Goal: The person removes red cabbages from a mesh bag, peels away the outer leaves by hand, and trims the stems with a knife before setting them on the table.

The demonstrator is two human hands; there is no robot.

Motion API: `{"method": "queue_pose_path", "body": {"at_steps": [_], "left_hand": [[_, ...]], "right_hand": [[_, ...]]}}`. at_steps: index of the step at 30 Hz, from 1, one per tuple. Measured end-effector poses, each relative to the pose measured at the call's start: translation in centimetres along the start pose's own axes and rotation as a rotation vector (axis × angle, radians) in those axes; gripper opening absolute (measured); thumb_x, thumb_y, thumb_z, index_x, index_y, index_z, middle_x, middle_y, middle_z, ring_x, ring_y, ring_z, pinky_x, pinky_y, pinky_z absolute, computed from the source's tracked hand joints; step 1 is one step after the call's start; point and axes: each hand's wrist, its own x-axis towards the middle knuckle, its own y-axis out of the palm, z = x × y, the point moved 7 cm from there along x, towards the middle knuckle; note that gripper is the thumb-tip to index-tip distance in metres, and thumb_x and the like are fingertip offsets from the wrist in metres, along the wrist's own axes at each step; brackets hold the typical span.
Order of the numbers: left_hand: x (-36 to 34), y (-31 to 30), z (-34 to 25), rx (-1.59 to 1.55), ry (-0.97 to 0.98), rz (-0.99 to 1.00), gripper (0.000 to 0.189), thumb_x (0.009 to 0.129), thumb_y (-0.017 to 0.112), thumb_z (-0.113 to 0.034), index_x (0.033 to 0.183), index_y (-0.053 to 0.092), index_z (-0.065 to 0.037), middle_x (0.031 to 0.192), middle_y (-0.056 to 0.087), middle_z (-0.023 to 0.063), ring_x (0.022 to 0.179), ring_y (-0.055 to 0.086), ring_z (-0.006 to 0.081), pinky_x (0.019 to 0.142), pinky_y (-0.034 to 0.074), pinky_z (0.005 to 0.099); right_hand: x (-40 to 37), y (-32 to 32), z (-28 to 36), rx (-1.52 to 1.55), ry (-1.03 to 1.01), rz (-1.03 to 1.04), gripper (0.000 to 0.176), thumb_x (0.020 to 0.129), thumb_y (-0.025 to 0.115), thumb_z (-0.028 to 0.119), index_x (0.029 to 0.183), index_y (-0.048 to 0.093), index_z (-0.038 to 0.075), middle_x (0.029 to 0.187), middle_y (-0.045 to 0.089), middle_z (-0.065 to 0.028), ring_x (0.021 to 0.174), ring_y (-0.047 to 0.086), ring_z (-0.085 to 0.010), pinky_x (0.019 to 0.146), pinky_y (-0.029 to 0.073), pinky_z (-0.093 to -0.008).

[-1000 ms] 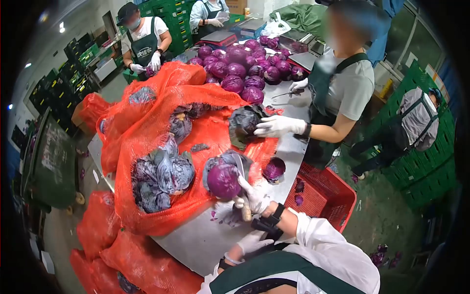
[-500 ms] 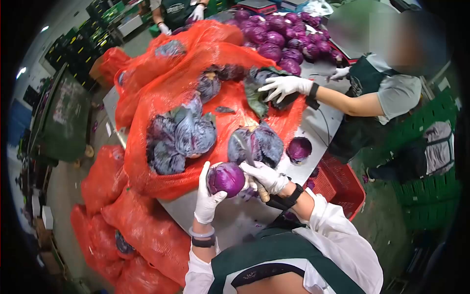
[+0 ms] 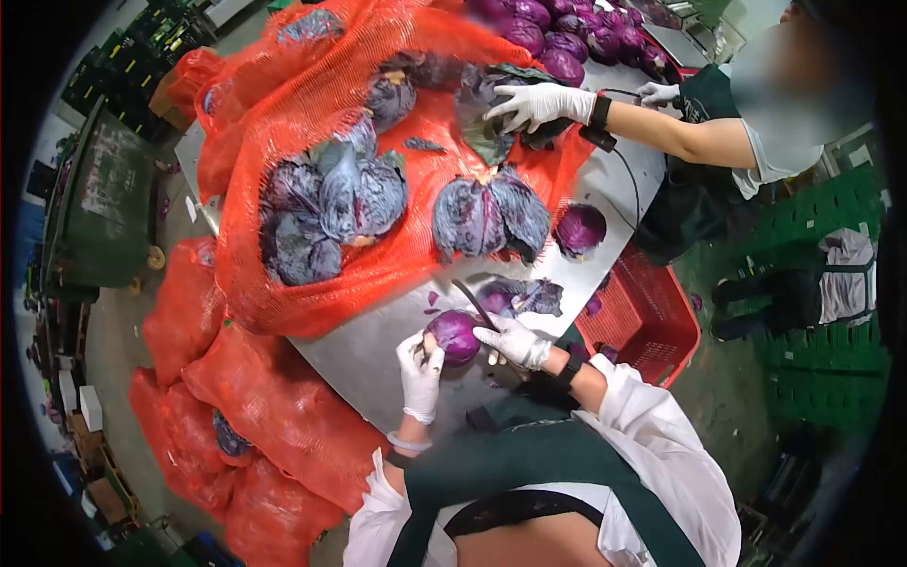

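Both of my hands wear white gloves, low over the metal table. My left hand (image 3: 419, 374) is closed on the left side of a peeled purple cabbage (image 3: 455, 337), near its pale stem end. On the cabbage's right, my right hand (image 3: 513, 340) is closed round a knife (image 3: 470, 300), whose dark blade points up and left. Loose outer leaves (image 3: 522, 297) lie on the table just beyond. Farther back, a cabbage with bluish outer leaves (image 3: 490, 215) sits at the red mesh sack's edge, and a trimmed purple cabbage (image 3: 580, 230) rests to its right.
A large open red mesh sack (image 3: 312, 307) holds more leafy cabbages on the metal table (image 3: 364, 364). A co-worker's gloved hand (image 3: 543, 106) touches leaves at the back. A red crate (image 3: 661, 321) stands right, full red sacks (image 3: 274, 416) lower left, a green bin (image 3: 104, 198) far left.
The held cabbage has turned, showing its pale stem end at the left. My left hand has shifted its grip. Loose leaves now lie beyond my hands. The view has shifted.
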Motion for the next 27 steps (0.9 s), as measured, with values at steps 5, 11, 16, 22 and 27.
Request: {"method": "queue_pose_path", "body": {"at_steps": [5, 11, 16, 22, 27], "left_hand": [[-0.9, 1.8, -4.9, 0.750, 0.274, 0.171, 0.065, 0.064, 0.080, -0.020, 0.118, 0.047, -0.005, 0.126, 0.040, 0.0147, 0.115, 0.045, 0.0302, 0.097, 0.040, 0.0373], [1.1, 2.0, -3.1, 0.510, 0.084, 0.133, 0.066, 0.060, 0.084, -0.021, 0.108, 0.043, -0.002, 0.102, 0.056, 0.0137, 0.095, 0.058, 0.0245, 0.082, 0.048, 0.0341], [1.8, -1.0, -1.5, 0.428, -0.128, 0.032, 0.073, 0.060, 0.086, -0.020, 0.113, 0.039, -0.003, 0.088, 0.058, 0.0081, 0.079, 0.062, 0.0166, 0.071, 0.052, 0.0282], [3.4, 0.4, -2.8, 0.367, 0.152, 0.073, 0.079, 0.063, 0.083, -0.028, 0.126, 0.041, -0.005, 0.118, 0.054, 0.0165, 0.098, 0.059, 0.0257, 0.080, 0.050, 0.0325], [4.5, 3.0, -3.2, 0.661, 0.189, 0.175, 0.074, 0.068, 0.076, -0.032, 0.128, 0.044, -0.003, 0.110, 0.043, 0.0186, 0.103, 0.049, 0.0344, 0.091, 0.042, 0.0414]], "right_hand": [[0.7, -4.4, -1.6, -0.228, -0.457, -0.319, 0.049, 0.090, 0.057, 0.027, 0.134, 0.044, 0.011, 0.120, 0.057, -0.0119, 0.095, 0.061, -0.0195, 0.075, 0.051, -0.0299], [-6.6, -13.4, -1.4, -0.550, -0.583, -0.769, 0.037, 0.090, 0.053, 0.021, 0.119, 0.054, -0.002, 0.113, 0.059, -0.0221, 0.108, 0.057, -0.0320, 0.092, 0.044, -0.0338], [-5.2, -4.8, -1.3, -0.195, -0.278, -0.290, 0.039, 0.096, 0.044, 0.025, 0.129, 0.048, 0.004, 0.128, 0.053, -0.0080, 0.102, 0.059, -0.0187, 0.076, 0.052, -0.0306], [-1.9, -1.6, 2.9, -0.193, -0.409, -0.282, 0.045, 0.097, 0.042, 0.034, 0.129, 0.048, 0.003, 0.114, 0.061, -0.0106, 0.077, 0.062, -0.0160, 0.063, 0.051, -0.0271], [-2.2, -1.2, 3.6, -0.855, -0.930, -0.539, 0.044, 0.094, 0.045, 0.028, 0.129, 0.046, 0.001, 0.113, 0.057, -0.0237, 0.083, 0.062, -0.0362, 0.068, 0.050, -0.0407]]}}
